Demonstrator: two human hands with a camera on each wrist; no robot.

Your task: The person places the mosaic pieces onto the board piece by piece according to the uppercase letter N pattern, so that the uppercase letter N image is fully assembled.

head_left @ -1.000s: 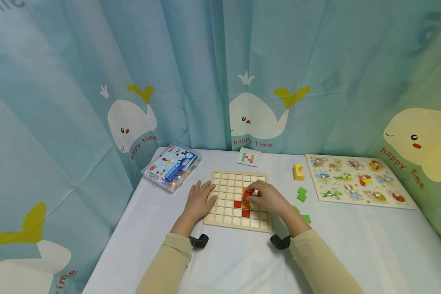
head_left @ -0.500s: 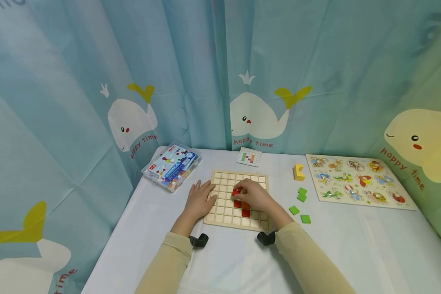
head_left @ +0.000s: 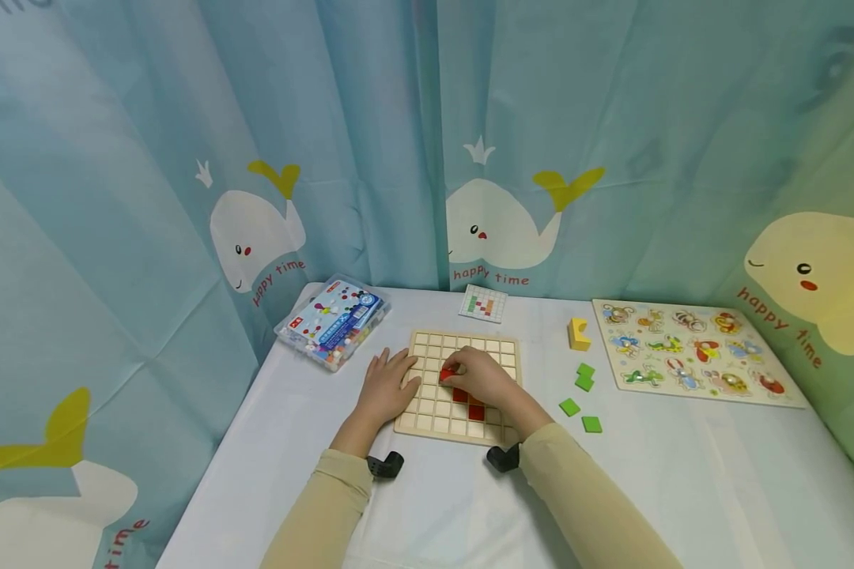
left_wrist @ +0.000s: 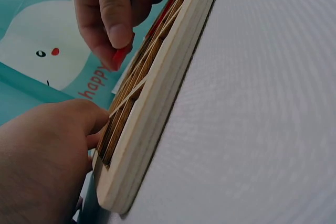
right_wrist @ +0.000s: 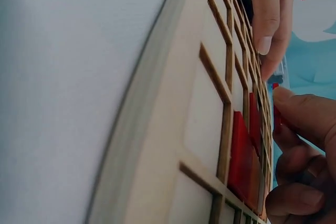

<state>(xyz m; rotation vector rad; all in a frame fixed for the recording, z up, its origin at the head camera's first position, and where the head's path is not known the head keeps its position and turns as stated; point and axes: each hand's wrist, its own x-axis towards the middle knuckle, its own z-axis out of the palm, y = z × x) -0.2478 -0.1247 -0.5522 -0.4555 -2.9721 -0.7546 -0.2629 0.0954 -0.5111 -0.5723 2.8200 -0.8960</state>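
A wooden grid board (head_left: 427,407) lies on the white table. My left hand (head_left: 387,385) rests on its left edge, fingers spread and loosely bent, thumb on the rim. Over the board's middle, my right hand (head_left: 482,378) pinches a small red square tile (right_wrist: 276,108) between thumb and fingertips. In the right wrist view that tile stands on edge, apart from the grid. Below the right hand, a red tile (head_left: 460,395) and another red tile (head_left: 476,412) sit in board cells. An orange tile (head_left: 476,399) is mostly hidden by that hand.
Several green tiles (head_left: 592,424) lie right of the board, with a yellow block (head_left: 578,334) behind them. A pattern card (head_left: 482,304) is at the back. A plastic box (head_left: 334,322) stands back left, an insect puzzle board (head_left: 690,352) at right.
My right hand has moved left across the board with the red tile in its fingers. Green tiles that its forearm covered now show. The left hand has stayed in place.
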